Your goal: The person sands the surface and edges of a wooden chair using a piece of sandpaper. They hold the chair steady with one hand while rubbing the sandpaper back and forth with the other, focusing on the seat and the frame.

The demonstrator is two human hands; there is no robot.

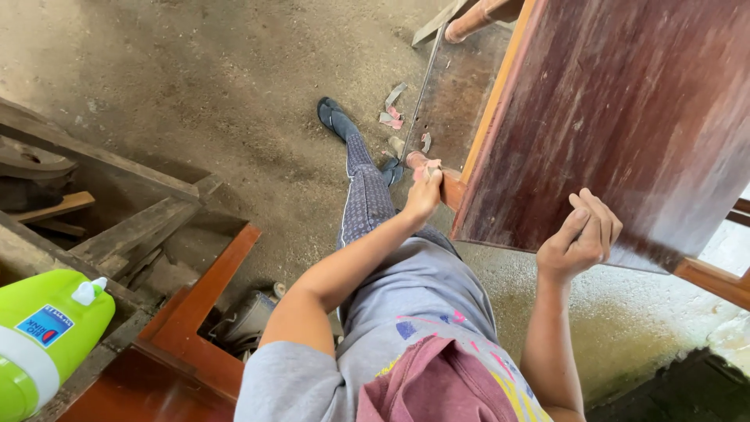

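Observation:
A dark red-brown wooden panel [625,117] with a pale orange edge tilts in front of me at the upper right. My right hand [582,234] grips its lower edge, fingers curled over the face. My left hand [426,191] presses a small pinkish piece of sandpaper [428,166] against a wooden leg [451,187] at the panel's lower left corner. My legs in patterned trousers stretch toward a dark sandal [334,117] on the concrete floor.
Torn scraps of paper [393,109] lie on the floor by the panel. Rough wooden beams [117,211] and a red-brown frame [195,305] stand at the left. A green plastic bottle [43,336] sits at the bottom left.

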